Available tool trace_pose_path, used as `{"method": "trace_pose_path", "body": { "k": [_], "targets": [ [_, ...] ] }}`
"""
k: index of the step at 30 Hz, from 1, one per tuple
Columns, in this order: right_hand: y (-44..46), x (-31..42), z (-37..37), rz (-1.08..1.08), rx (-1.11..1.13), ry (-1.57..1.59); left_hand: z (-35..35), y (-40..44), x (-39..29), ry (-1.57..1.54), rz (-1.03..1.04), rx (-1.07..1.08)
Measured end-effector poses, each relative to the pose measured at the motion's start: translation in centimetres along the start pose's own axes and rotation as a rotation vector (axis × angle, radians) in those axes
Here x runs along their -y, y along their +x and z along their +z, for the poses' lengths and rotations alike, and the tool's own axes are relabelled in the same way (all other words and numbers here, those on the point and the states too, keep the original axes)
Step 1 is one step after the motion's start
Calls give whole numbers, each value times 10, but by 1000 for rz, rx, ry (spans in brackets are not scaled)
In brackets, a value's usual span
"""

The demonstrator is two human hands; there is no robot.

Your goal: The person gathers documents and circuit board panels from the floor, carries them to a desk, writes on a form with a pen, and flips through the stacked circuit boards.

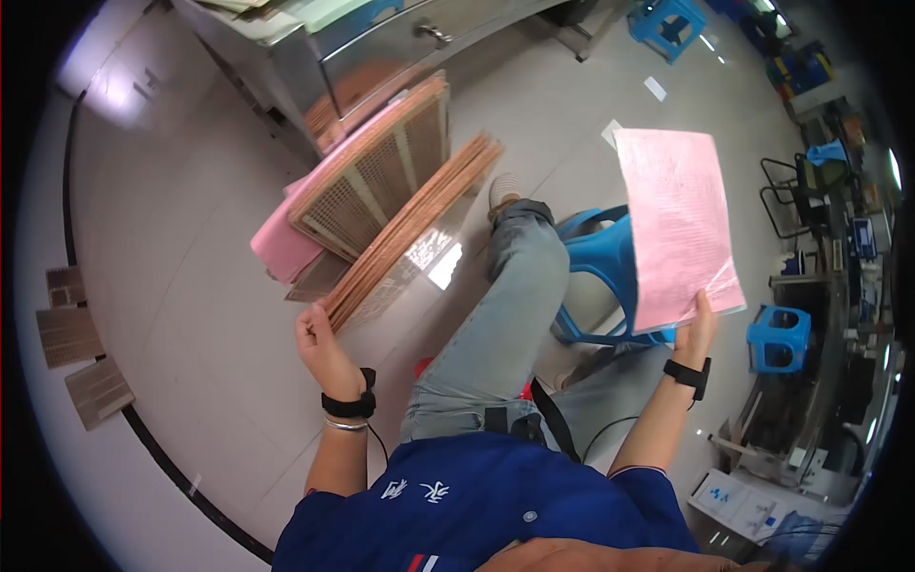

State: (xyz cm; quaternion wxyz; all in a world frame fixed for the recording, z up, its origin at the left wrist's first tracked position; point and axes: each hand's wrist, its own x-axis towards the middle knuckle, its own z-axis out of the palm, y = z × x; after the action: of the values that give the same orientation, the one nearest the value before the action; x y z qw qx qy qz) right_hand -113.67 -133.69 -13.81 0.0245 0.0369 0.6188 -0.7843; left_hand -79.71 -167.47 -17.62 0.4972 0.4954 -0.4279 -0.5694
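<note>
My left hand [321, 336] is closed on the lower end of a stack of thin brown panels [405, 238], seen nearly edge-on and tilted. Just behind it leans another brown panel [376, 167] with a fine grid and pale bands, fanned apart from the stack. Pink sheeting [286, 238] shows behind that panel. On the other side, my right hand [699, 329] grips the lower edge of a flat pink sheet [675, 224], which has a shiny film at its bottom corner. My thumb lies on its front; the other fingers are mostly hidden behind it.
A blue stool [602, 250] stands beside my leg, partly behind the pink sheet. Other blue stools [780, 338] [667, 27] are to the right and at the back. A metal cabinet [381, 52] stands ahead. Several brown panels [100, 393] lean along the left wall.
</note>
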Motion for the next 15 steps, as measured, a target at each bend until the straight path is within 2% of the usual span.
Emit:
{"method": "trace_pose_path", "body": {
  "k": [3, 5, 6, 8, 10, 12, 13, 14, 15],
  "targets": [
    [-8, -20, -27, 0, -129, -138, 2, 0, -1, 160, 83, -3],
    [-14, -25, -36, -64, -298, -494, 1, 5, 5, 146, 118, 25],
    [-18, -18, -33, -79, -345, -497, 2, 7, 3, 167, 130, 35],
    [-18, 2, -26, -550, -409, -651, -4, 13, 9, 116, 82, 60],
    [-9, 25, -44, -592, -306, -749, -7, 17, 13, 81, 44, 74],
    [-14, 62, -17, -848, -35, -906, -6, 18, 13, 60, 25, 58],
    [-13, 75, -10, -919, 150, -1082, -7, 19, 13, 59, 29, 81],
    [-9, 79, -9, -960, 288, -1307, -8, 20, 14, 77, 37, 79],
    [-3, 70, -16, -853, 356, -1410, -8, 20, 14, 96, 44, 76]
  ]
}}
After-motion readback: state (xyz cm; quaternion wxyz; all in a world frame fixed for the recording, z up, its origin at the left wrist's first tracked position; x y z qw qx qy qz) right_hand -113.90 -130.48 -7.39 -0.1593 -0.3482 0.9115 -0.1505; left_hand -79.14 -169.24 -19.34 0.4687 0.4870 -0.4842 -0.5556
